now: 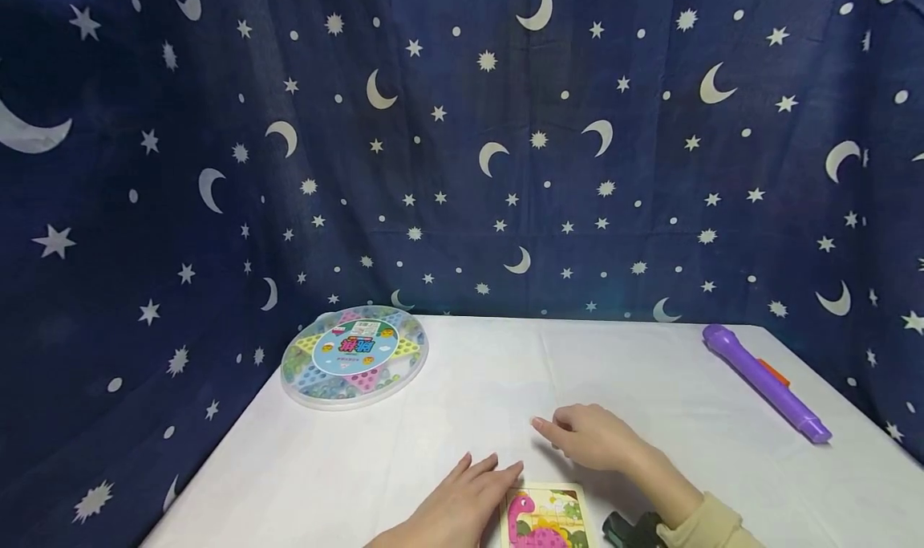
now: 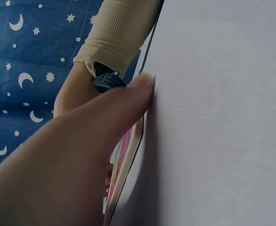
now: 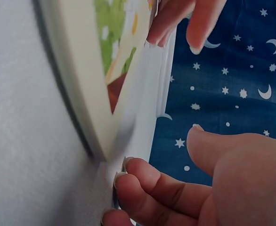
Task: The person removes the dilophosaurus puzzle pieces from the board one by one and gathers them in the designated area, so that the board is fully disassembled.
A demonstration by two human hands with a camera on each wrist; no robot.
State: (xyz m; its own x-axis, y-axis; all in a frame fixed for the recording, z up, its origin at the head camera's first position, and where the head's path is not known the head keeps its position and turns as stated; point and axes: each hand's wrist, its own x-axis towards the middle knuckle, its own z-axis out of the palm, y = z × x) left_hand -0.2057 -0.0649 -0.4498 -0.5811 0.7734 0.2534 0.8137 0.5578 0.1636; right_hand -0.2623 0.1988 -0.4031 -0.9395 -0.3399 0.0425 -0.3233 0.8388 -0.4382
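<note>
A small dinosaur picture puzzle [image 1: 546,519] in a pale frame lies on the white table at the bottom of the head view, its near part cut off. My left hand [image 1: 462,501] is at its left side, fingers extended, fingertips by the upper left corner. In the left wrist view the thumb of the left hand [image 2: 95,125] lies along the frame's edge. Just past the puzzle's upper right corner hovers my right hand [image 1: 595,437], its fingers loosely bent and nothing visible in them. The right wrist view shows a gap between thumb and fingers of the right hand [image 3: 175,188], beside the puzzle frame [image 3: 77,80].
A round, clear-lidded Chinese checkers set [image 1: 415,354] with marbles lies at the table's back left. Toward the right edge is a purple stick-shaped toy [image 1: 765,381] with an orange clip. A dark blue curtain [image 1: 462,131] with moons and stars hangs behind the table.
</note>
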